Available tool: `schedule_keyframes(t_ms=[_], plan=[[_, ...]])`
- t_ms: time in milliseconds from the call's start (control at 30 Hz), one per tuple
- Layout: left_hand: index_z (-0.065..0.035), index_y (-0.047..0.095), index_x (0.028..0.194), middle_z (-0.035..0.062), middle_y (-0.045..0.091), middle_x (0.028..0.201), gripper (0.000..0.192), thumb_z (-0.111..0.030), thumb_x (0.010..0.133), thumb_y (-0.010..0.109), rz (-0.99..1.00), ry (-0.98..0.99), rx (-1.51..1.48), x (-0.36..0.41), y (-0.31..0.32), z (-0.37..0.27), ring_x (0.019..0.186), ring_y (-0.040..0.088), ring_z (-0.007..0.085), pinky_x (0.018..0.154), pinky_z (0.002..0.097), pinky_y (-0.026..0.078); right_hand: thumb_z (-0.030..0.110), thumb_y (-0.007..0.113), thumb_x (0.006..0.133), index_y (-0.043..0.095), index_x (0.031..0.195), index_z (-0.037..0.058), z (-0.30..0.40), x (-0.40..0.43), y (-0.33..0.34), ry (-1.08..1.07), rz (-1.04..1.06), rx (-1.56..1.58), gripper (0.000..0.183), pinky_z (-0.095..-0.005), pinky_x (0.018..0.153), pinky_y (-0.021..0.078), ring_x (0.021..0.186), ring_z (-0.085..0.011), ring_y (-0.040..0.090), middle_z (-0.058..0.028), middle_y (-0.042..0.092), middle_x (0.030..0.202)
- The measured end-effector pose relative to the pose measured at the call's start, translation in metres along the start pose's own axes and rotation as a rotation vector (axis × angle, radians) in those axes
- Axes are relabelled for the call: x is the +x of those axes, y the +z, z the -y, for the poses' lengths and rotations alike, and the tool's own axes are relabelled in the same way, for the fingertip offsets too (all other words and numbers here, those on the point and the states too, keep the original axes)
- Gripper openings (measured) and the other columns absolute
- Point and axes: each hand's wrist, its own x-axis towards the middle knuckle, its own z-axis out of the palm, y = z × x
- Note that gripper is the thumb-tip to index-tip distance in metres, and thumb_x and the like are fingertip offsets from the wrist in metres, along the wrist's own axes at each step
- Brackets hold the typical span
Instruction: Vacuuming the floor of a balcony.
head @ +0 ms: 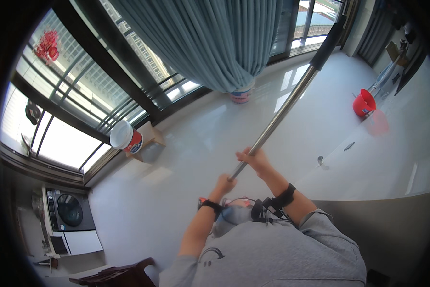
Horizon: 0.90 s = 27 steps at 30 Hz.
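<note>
A long steel pole (285,107) slants from my body up towards the top right. My left hand (224,184) is wrapped around its near end. Higher up the shaft, my right hand (257,161) grips it too, slightly blurred. A black sleeve (329,45) covers the pole's far section, which reaches the window area at the upper right. Beyond the pole hangs a gathered blue-grey curtain (207,39). Its lower end is bunched at a printed plastic bucket (241,96) on the floor.
A white and red plastic bucket (123,136) rests on a low wooden stool (154,138) by the window. At right, a red bucket (364,103) is near a glossy white wall or panel (387,158). A front-loading washing machine (70,210) and dark wooden chair (121,275) occupy the lower left.
</note>
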Motion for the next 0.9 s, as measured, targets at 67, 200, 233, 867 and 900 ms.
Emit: schedule_keyframes(t_ms=[67, 200, 233, 867, 900], plan=[[0.0002, 0.056, 0.059, 0.0219, 0.053, 0.058, 0.024, -0.021, 0.07, 0.054, 0.065, 0.075, 0.022, 0.04, -0.003, -0.008, 0.055, 0.053, 0.0384, 0.051, 0.0431, 0.042, 0.017, 0.069, 0.071, 0.058, 0.065, 0.0009, 0.01, 0.023, -0.015, -0.035, -0.039, -0.04, 0.021, -0.0258, 0.058, 0.0413, 0.063, -0.0121, 0.054, -0.0065, 0.059, 0.065], [-0.0007, 0.057, 0.06, 0.019, 0.054, 0.056, 0.023, -0.021, 0.069, 0.055, 0.175, 0.129, 0.08, 0.093, 0.008, -0.008, 0.054, 0.055, 0.033, 0.052, 0.0397, 0.043, 0.017, 0.069, 0.071, 0.058, 0.065, 0.0011, 0.012, 0.049, -0.039, -0.017, -0.18, 0.013, 0.02, -0.0258, 0.058, 0.0412, 0.063, -0.0116, 0.054, -0.0058, 0.059, 0.065], [-0.0008, 0.057, 0.058, 0.0159, 0.054, 0.052, 0.024, -0.021, 0.07, 0.055, 0.187, 0.157, 0.093, 0.114, 0.008, -0.013, 0.05, 0.057, 0.0269, 0.052, 0.0362, 0.044, 0.017, 0.069, 0.07, 0.058, 0.065, 0.001, 0.018, 0.06, -0.046, 0.009, -0.238, 0.022, 0.021, -0.0258, 0.058, 0.0411, 0.063, -0.0112, 0.054, -0.0055, 0.059, 0.065], [-0.0016, 0.06, 0.066, 0.0178, 0.058, 0.061, 0.022, -0.023, 0.069, 0.059, 0.682, 0.29, 0.102, 0.341, 0.071, -0.134, 0.058, 0.059, 0.0303, 0.056, 0.0368, 0.045, 0.017, 0.069, 0.071, 0.059, 0.066, 0.0007, 0.086, 0.148, -0.201, -0.171, -0.636, 0.179, 0.02, -0.0231, 0.057, 0.039, 0.063, -0.0089, 0.052, -0.0028, 0.057, 0.063], [-0.0015, 0.061, 0.068, 0.0182, 0.058, 0.062, 0.021, -0.023, 0.069, 0.059, 0.696, 0.319, 0.148, 0.352, 0.075, -0.145, 0.059, 0.059, 0.0306, 0.056, 0.037, 0.045, 0.017, 0.068, 0.072, 0.059, 0.066, 0.0008, 0.091, 0.152, -0.209, -0.208, -0.658, 0.22, 0.019, -0.0233, 0.058, 0.0395, 0.063, -0.0091, 0.052, -0.003, 0.057, 0.063]])
